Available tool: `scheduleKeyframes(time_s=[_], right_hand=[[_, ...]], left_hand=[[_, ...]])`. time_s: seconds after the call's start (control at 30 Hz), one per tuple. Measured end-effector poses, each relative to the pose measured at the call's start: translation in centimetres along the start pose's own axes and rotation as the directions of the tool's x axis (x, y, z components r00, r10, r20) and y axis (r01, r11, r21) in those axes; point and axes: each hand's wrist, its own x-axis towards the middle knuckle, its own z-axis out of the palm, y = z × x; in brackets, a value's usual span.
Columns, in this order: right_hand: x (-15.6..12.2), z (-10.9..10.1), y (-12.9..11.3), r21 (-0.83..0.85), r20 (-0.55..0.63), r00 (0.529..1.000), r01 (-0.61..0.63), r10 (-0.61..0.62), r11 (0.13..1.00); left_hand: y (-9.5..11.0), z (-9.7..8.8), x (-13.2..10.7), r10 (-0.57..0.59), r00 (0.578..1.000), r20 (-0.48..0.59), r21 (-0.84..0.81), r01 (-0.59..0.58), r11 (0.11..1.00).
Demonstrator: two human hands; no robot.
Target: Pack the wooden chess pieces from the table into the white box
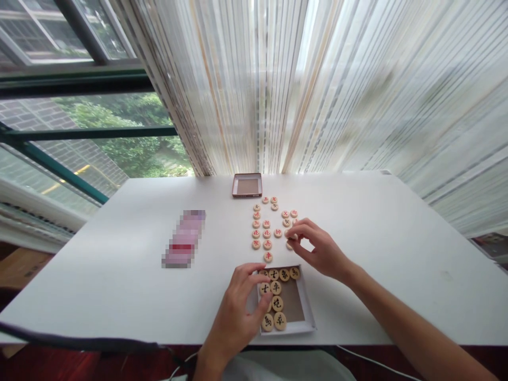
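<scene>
Round wooden Chinese chess pieces lie face up on the table. My right hand (317, 246) pinches a chess piece (293, 237) among them, its face mostly hidden by the fingertips. My left hand (246, 304) is at the left side of an open box (308, 312), its fingers apart and curved over the left column of pieces, partly hiding them. Inside the box, several black-marked pieces (277, 303) line the back and left, leaving brown bottom exposed at right. Beyond it are mostly red-marked pieces (266, 233) in loose columns, one red-marked piece (268, 256) closest to the box.
A shallow box lid (247, 186) lies at the table's far edge. A blurred pink item (183, 238) is on the left of the white table (119, 264). Striped curtains (254, 84) hang behind, with a window (99, 121) at left. A dark cable (79, 338) crosses the front left.
</scene>
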Motion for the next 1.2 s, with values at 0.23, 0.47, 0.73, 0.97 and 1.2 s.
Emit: scheduleKeyframes(time_s=[0.23, 0.47, 0.73, 0.97, 1.2], right_hand=[[-4.6, 0.5, -3.8, 0.042, 0.15, 0.981, -0.133, 0.125, 0.99], [-7.9, 2.0, -6.0, 0.188, 0.059, 0.928, -0.373, 0.369, 0.908], [-8.3, 3.4, -6.1, -0.082, -0.017, 0.939, -0.344, 0.344, 0.936], [-8.4, 5.0, -6.0, -0.281, -0.125, 0.951, -0.307, 0.282, 0.909], [-8.4, 6.2, -6.3, -0.416, -0.173, 0.961, -0.269, 0.215, 0.869]], left_hand=[[-1.3, 0.4, -0.8, -0.041, 0.998, 0.048, 0.07, 0.038, 0.997], [-1.7, 0.6, -1.0, -0.027, 0.998, 0.058, 0.087, 0.022, 0.996], [-1.2, 0.6, -0.7, -0.002, 0.999, 0.05, 0.126, -0.005, 0.992], [-1.0, 0.7, -0.7, -0.003, 0.999, 0.049, 0.132, -0.004, 0.991], [-0.8, 0.6, -0.6, -0.002, 0.999, 0.035, 0.126, -0.003, 0.992]])
